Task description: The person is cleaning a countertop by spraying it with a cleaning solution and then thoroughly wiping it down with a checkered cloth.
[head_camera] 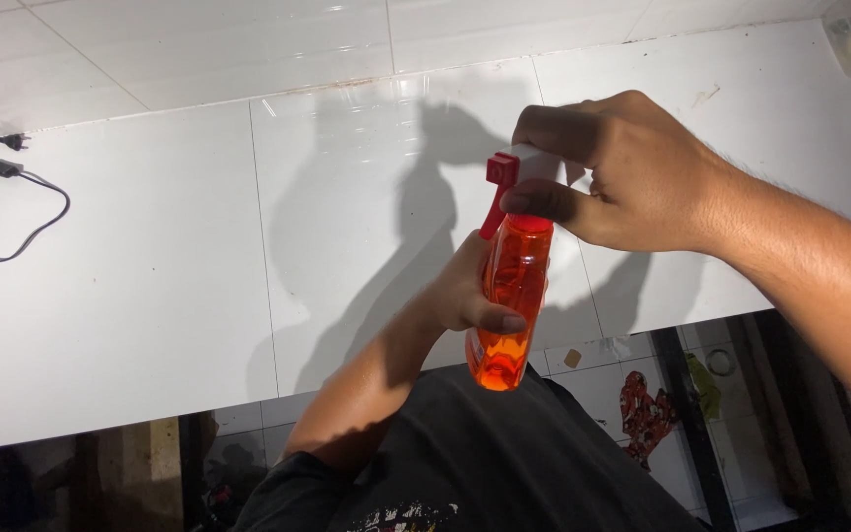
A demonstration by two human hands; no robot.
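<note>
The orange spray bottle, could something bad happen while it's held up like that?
Maybe. The spray bottle is in the air above the white counter, gripped by the left hand while the right hand works its red and white spray head. If the head comes loose, the orange liquid might spill on the counter or the black shirt. A squeezed trigger could also spray by accident. The black cable at the counter's left could get wet.

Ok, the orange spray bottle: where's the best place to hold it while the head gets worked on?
Probably the mid-body of the orange spray bottle, from its left side, where the left hand already wraps it. The body is broad and tilted, base toward the person. That leaves the red and white spray head free for the right hand, which pinches it from the right.
</note>
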